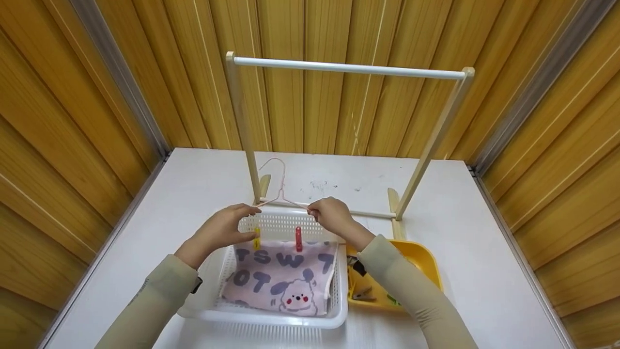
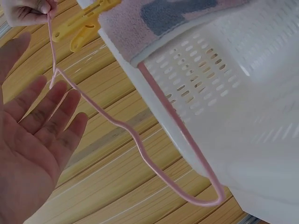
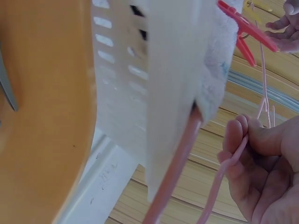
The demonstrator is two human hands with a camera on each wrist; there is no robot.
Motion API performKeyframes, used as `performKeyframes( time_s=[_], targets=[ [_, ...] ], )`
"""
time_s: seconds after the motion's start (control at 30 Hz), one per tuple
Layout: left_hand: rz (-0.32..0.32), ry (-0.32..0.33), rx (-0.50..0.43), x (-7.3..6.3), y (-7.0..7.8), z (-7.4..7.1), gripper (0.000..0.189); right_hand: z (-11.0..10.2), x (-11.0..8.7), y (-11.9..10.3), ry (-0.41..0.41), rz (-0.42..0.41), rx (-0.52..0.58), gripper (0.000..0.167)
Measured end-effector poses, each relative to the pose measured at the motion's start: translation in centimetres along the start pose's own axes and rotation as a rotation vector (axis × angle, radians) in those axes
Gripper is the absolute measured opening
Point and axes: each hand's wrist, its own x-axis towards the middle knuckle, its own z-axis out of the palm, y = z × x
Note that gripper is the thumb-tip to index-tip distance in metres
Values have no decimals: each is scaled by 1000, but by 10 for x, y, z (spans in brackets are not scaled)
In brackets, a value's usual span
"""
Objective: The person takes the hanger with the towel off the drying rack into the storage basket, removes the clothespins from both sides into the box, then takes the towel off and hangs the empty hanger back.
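Right hand [image 1: 334, 215]: while the cartoon-print towel [image 1: 269, 271] is filling lower centre, is pinching pink hanger [image 3: 173, 171] mid-frame.
Left hand [image 1: 220, 228]: is spreading uncurled fingers, centre-left.

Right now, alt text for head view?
Right hand pinches a pink wire hanger; left hand open beside it. Pink lettered towel with yellow clothespin and red clothespin lies over white perforated plastic basket, wooden rack behind.

Hanger [image 3: 174, 165]: pink wire; the right hand [image 1: 331, 216] is pinching one shoulder, the left hand [image 1: 219, 229] is hovering by the other
Towel [image 1: 261, 286]: pink, grey-lettered, cartoon-faced; it's draping over the hanger's bar into the white basket [image 1: 290, 321]
Yellow clip [image 1: 257, 241] and red clip [image 1: 299, 241]: both are biting the towel's top edge
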Motion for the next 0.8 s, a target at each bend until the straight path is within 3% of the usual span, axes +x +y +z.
performKeyframes(
  time_s=[0.33, 0.6, 0.8],
  targets=[
    [-61, -91, -6, 3, -1, 4, 54, 13, 7, 6, -37, 41, -28, 16],
    [0, -85, 39, 4, -1, 7, 57, 20, 7, 9, -44, 39, -36, 13],
    [-11, -93, 31, 6, -2, 10, 55, 22, 7, 11, -42, 45, -41, 13]
  ],
)
